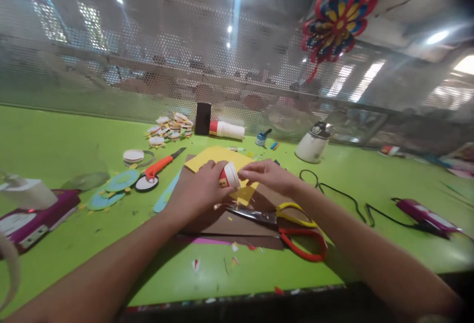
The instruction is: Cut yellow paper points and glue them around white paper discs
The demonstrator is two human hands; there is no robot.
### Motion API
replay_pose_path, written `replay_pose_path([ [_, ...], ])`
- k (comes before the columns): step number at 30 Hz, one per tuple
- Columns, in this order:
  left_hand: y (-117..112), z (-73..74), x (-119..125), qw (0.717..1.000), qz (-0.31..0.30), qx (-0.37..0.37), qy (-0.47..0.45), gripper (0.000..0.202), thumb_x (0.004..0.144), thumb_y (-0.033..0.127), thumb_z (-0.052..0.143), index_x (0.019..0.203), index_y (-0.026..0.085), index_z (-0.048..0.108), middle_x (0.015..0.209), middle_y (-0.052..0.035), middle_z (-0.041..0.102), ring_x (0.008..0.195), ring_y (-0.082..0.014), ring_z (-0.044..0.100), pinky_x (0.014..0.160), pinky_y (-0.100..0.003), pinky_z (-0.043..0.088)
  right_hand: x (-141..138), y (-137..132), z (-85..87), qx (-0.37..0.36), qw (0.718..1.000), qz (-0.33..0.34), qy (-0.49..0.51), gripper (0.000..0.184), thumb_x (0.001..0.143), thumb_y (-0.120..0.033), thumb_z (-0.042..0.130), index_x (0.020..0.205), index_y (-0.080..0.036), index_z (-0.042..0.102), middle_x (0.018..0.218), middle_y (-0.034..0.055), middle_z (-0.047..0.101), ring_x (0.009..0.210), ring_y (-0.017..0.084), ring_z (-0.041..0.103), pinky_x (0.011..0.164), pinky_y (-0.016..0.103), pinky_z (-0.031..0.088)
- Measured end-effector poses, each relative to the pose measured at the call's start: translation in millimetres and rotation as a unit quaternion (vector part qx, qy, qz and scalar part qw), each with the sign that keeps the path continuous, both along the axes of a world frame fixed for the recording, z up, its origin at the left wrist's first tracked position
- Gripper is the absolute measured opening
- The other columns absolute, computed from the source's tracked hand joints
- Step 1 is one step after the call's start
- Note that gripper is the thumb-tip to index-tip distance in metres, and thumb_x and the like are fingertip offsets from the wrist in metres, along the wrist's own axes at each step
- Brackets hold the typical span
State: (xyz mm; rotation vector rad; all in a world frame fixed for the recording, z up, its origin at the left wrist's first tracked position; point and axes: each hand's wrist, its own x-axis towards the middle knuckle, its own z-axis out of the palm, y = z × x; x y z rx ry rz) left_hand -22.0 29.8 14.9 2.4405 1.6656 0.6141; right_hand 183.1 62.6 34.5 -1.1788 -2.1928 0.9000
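My left hand (202, 184) is wrapped round a small red and white paper cup (231, 175), tilted with its pale end to the right. Close beside that end, the fingertips of my right hand (268, 174) are drawn together in a pinch; what they hold, if anything, is hidden. Beneath both hands lie yellow paper sheets (207, 157) on top of brown sheets (207, 224). Large scissors (259, 215) with one yellow and one red handle loop rest on the brown sheets, just below the hands.
Orange-handled scissors (159, 166) and blue paper rings (122, 181) lie at left. Behind are a pile of white discs (172, 128), a phone (203, 118), stacked paper cups (231, 130), a paint jar (261, 139) and a white jug (314, 145). A black cable (340, 194) crosses the right side.
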Motion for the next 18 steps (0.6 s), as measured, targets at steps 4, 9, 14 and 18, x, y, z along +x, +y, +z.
replay_pose_path([
  [4, -16, 12.7, 7, 0.996, -0.089, -0.001, -0.005, 0.045, 0.081, 0.038, 0.054, 0.123, 0.024, 0.049, 0.114, -0.0097, 0.055, 0.102, -0.0247, 0.054, 0.086, -0.034, 0.042, -2, -31, -8.3, 0.051, 0.998, 0.011, 0.02, 0.021, 0.083, -0.033, 0.059, 0.079, -0.017, 0.072, 0.076, 0.0011, 0.07, 0.073, 0.015, 0.06, 0.07, 0.027, 0.046],
  [9, -21, 18.3, 8, 0.997, -0.08, 0.006, 0.009, 0.044, 0.083, 0.04, 0.052, 0.124, 0.023, 0.049, 0.11, -0.0087, 0.055, 0.093, -0.0233, 0.058, 0.076, -0.032, 0.045, -5, -32, -17.9, 0.097, 0.993, 0.005, 0.062, 0.026, 0.084, -0.032, 0.055, 0.067, -0.016, 0.066, 0.064, -0.0006, 0.061, 0.063, 0.013, 0.054, 0.062, 0.024, 0.041],
  [14, -18, 18.3, 5, 0.996, -0.081, -0.006, 0.027, 0.043, 0.08, 0.042, 0.055, 0.119, 0.025, 0.054, 0.111, -0.0087, 0.057, 0.092, -0.0239, 0.059, 0.078, -0.033, 0.045, -6, -32, -22.4, 0.115, 0.988, -0.022, 0.099, 0.028, 0.084, -0.035, 0.054, 0.064, -0.016, 0.063, 0.064, -0.0003, 0.058, 0.061, 0.013, 0.05, 0.058, 0.023, 0.039],
  [18, -15, 18.2, 2, 0.995, -0.098, -0.001, 0.006, 0.041, 0.08, 0.046, 0.052, 0.114, 0.024, 0.058, 0.111, -0.0089, 0.059, 0.095, -0.0246, 0.058, 0.081, -0.034, 0.044, -2, -32, -24.8, 0.109, 0.983, -0.07, 0.13, 0.032, 0.08, -0.039, 0.059, 0.057, -0.017, 0.059, 0.058, -0.0019, 0.053, 0.057, 0.012, 0.047, 0.057, 0.024, 0.038],
])
